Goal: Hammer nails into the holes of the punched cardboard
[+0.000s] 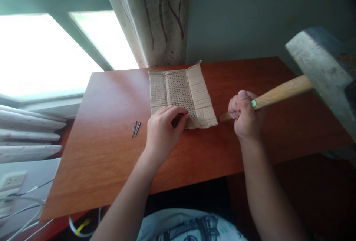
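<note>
Brown tabletop (111,152) by a window. L hand (161,133) pinches a nail (191,114) at the cardboard's (200,96) near edge. The nail looks thin, stiff & easy to drop. R hand (246,118) is clenched low on the hammer (283,92), head up. Looks heavy.

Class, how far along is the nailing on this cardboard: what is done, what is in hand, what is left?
Done: dots in rows fill the middle panel of the cardboard, nail heads or holes, too small to tell. In hand: the left hand pinches what looks like a nail at the grid's near edge; the right hand grips a raised hammer. Left: a few loose nails lie on the table.
</note>
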Demonstrator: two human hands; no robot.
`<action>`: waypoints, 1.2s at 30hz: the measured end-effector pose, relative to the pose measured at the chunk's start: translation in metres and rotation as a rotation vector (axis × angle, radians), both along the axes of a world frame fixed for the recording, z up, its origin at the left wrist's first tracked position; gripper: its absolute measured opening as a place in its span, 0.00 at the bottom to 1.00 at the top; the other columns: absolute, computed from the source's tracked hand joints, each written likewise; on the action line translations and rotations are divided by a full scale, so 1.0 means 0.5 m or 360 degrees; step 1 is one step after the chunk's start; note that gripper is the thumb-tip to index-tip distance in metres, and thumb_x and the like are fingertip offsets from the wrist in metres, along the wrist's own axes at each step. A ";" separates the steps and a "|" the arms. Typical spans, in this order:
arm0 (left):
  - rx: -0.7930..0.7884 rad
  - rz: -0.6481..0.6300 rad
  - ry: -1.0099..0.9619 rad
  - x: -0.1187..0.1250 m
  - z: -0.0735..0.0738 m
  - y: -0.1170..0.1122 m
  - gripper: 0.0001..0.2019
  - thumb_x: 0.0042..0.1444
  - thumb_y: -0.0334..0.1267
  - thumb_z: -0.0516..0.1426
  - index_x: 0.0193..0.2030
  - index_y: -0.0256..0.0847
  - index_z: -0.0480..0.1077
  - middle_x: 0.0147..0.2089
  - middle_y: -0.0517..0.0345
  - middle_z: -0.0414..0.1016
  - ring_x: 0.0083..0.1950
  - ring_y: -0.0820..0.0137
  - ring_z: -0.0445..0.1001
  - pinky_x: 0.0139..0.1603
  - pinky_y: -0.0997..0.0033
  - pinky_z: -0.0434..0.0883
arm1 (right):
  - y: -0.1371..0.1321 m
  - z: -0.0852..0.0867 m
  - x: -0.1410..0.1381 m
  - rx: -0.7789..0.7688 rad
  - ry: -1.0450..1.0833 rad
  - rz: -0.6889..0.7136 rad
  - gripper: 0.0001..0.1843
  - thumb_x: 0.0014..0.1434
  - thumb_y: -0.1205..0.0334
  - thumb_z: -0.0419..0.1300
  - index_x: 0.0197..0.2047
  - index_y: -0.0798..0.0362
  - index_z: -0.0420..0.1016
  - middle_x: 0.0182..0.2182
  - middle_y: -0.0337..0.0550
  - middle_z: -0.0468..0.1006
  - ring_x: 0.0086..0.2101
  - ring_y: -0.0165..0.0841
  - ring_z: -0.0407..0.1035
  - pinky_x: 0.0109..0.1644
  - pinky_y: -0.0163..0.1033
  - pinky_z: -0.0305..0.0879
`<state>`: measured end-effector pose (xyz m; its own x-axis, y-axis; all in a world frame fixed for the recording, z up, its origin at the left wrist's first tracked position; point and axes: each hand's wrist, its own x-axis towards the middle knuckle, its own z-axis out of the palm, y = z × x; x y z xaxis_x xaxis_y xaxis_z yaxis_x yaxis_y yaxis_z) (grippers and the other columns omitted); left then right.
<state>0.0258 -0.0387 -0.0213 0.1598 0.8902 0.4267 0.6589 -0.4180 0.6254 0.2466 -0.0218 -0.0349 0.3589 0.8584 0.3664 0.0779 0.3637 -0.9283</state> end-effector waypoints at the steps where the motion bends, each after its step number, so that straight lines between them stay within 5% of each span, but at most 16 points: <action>1: 0.0008 -0.0003 -0.0005 0.000 -0.001 0.001 0.03 0.60 0.33 0.62 0.37 0.42 0.78 0.36 0.60 0.83 0.37 0.69 0.80 0.38 0.72 0.72 | 0.002 0.002 0.000 -0.0018 -0.0014 0.0003 0.32 0.63 0.41 0.63 0.19 0.48 0.53 0.14 0.31 0.52 0.15 0.25 0.49 0.19 0.38 0.44; 7: -0.0045 -0.0062 -0.0065 -0.005 0.000 0.005 0.02 0.60 0.32 0.63 0.37 0.42 0.78 0.36 0.60 0.82 0.36 0.69 0.79 0.37 0.72 0.71 | -0.003 0.028 0.023 -0.0292 -0.0246 0.0204 0.30 0.64 0.38 0.60 0.22 0.48 0.56 0.16 0.31 0.54 0.17 0.25 0.50 0.20 0.37 0.46; 12: -0.0121 -0.0146 -0.0063 -0.009 0.000 0.013 0.03 0.60 0.31 0.63 0.37 0.41 0.78 0.36 0.60 0.81 0.36 0.70 0.78 0.36 0.71 0.70 | -0.050 0.079 0.082 -0.0720 -0.0936 0.0184 0.22 0.62 0.41 0.64 0.31 0.49 0.67 0.22 0.33 0.63 0.22 0.27 0.57 0.24 0.37 0.51; 16: -0.0132 -0.0139 -0.0045 -0.008 -0.004 0.015 0.03 0.60 0.31 0.63 0.38 0.41 0.78 0.37 0.59 0.82 0.36 0.69 0.78 0.38 0.70 0.70 | -0.083 0.130 0.116 -0.0966 -0.1250 0.0485 0.24 0.67 0.38 0.57 0.32 0.51 0.68 0.21 0.36 0.67 0.24 0.29 0.62 0.29 0.38 0.56; 25: -0.0156 -0.0095 0.0032 -0.004 -0.002 0.014 0.03 0.61 0.33 0.62 0.39 0.43 0.79 0.38 0.58 0.83 0.38 0.66 0.78 0.39 0.68 0.70 | -0.083 0.234 0.082 -0.0657 -0.1919 0.0571 0.27 0.69 0.41 0.54 0.25 0.50 0.61 0.17 0.31 0.58 0.19 0.26 0.55 0.25 0.38 0.48; 36: -0.0172 -0.0083 0.0040 -0.004 -0.003 0.013 0.03 0.61 0.32 0.62 0.39 0.43 0.79 0.38 0.59 0.83 0.40 0.65 0.78 0.39 0.67 0.69 | -0.083 0.220 0.074 -0.0565 -0.2046 0.0583 0.24 0.70 0.46 0.53 0.26 0.48 0.60 0.16 0.33 0.60 0.18 0.29 0.58 0.25 0.38 0.49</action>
<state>0.0240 -0.0321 -0.0227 0.2164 0.9210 0.3238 0.6543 -0.3830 0.6521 0.2837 -0.0632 0.0751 -0.3256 0.9455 0.0085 0.8937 0.3107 -0.3237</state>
